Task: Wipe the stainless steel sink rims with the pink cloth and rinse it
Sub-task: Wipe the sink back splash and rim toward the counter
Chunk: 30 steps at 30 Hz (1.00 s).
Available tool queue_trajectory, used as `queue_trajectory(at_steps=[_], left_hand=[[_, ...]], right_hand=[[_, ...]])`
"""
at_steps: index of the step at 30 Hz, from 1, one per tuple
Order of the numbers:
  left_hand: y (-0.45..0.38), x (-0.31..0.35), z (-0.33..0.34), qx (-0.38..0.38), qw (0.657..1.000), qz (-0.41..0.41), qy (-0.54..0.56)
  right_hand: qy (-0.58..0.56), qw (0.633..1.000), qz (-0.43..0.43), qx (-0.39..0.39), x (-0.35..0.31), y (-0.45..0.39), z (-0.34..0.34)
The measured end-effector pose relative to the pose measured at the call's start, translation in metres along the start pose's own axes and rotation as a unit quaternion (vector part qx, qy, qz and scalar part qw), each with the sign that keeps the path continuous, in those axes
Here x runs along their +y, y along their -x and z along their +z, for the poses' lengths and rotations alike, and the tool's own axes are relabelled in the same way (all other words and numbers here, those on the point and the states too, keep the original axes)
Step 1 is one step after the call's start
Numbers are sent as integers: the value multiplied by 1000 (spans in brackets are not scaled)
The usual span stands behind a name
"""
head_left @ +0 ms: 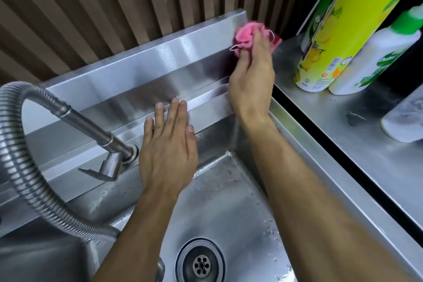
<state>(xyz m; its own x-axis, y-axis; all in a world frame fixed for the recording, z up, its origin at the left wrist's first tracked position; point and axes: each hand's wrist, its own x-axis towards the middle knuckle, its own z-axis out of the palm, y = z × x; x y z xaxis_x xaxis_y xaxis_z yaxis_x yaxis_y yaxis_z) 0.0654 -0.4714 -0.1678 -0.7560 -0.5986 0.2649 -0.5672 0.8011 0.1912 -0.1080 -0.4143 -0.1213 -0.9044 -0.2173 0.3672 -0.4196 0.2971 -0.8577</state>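
The pink cloth [246,34] is bunched against the right end of the steel backsplash [142,71], at the sink's far right corner. My right hand [251,75] is shut on it, fingers pressing it to the metal. My left hand [168,144] lies flat with fingers apart on the sink's back rim [206,103], just right of the tap, holding nothing. The basin [229,201] below is wet, with a round drain [200,263] near the bottom.
A flexible steel faucet hose [20,155] arcs at the left, with its lever base [114,162] on the back rim. On the steel counter [343,144] to the right stand a yellow-green bottle [338,30], a white bottle with green cap [375,57] and a white container [405,117].
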Motion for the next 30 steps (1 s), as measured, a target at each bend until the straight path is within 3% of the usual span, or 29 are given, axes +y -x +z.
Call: queue_trajectory(at_steps=[2, 5, 7, 11, 14, 18, 21, 23, 30], left_hand=[[-1, 5, -12, 44, 998, 12, 50], [-22, 23, -34, 142, 986, 74, 41], [-48, 34, -40, 152, 987, 59, -1], [-75, 28, -25, 123, 990, 37, -57], [-71, 22, -13, 140, 986, 33, -84], [-71, 25, -7, 150, 984, 26, -91], [-70, 24, -7, 162, 982, 26, -92], [-71, 25, -5, 167, 981, 28, -94], [-79, 41, -3, 164, 981, 13, -99]], right_hand=[[62, 998, -10, 5, 0, -7, -13], [228, 959, -129, -108, -1, 28, -11], [309, 923, -148, -176, -1, 59, -2], [395, 883, -101, -233, 0, 56, 0], [416, 873, -82, -242, 2, 42, -5], [399, 885, -53, -233, 0, 32, -10], [436, 865, -25, -249, -6, 40, -21], [456, 848, -44, -266, -6, 45, -25], [439, 851, -80, -276, -1, 31, -26]])
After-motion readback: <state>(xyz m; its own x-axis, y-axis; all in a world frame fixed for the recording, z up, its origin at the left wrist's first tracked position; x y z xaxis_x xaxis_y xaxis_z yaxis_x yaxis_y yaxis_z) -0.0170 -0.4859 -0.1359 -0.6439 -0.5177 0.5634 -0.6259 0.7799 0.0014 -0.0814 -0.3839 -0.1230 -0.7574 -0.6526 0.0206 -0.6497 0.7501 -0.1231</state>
